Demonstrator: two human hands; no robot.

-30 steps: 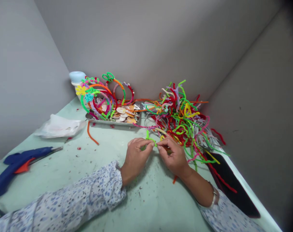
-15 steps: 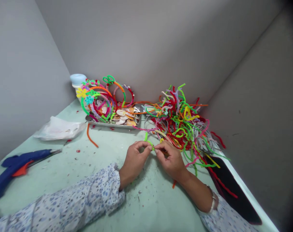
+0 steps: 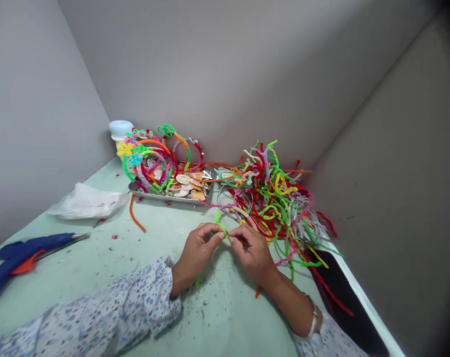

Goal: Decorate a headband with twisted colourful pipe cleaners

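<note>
A bright green pipe cleaner [image 3: 222, 227] is pinched between both hands above the middle of the table. My left hand [image 3: 199, 252] is closed, thumb and forefinger gripping it from the left, with its free end sticking up past the fingers. My right hand [image 3: 252, 250] pinches the same pipe cleaner at its lower right, fingertips almost touching those of the left. Just behind the hands lies a large tangle of coloured pipe cleaners [image 3: 273, 210]. Pipe-cleaner-wrapped headbands [image 3: 160, 157] with flower shapes rest on a metal tray [image 3: 173, 197] at the back.
A blue glue gun [image 3: 28, 253] with an orange trigger lies at left, near a clear plastic bag [image 3: 85, 201]. One orange pipe cleaner [image 3: 135, 217] lies before the tray. A pale-blue-lidded bottle [image 3: 121, 130] stands in the corner. A dark flat object [image 3: 353, 302] borders the right edge.
The whole view has shifted slightly, so things appear a little lower and further left. Both hands keep their pinch on the green pipe cleaner, with little change in pose.
</note>
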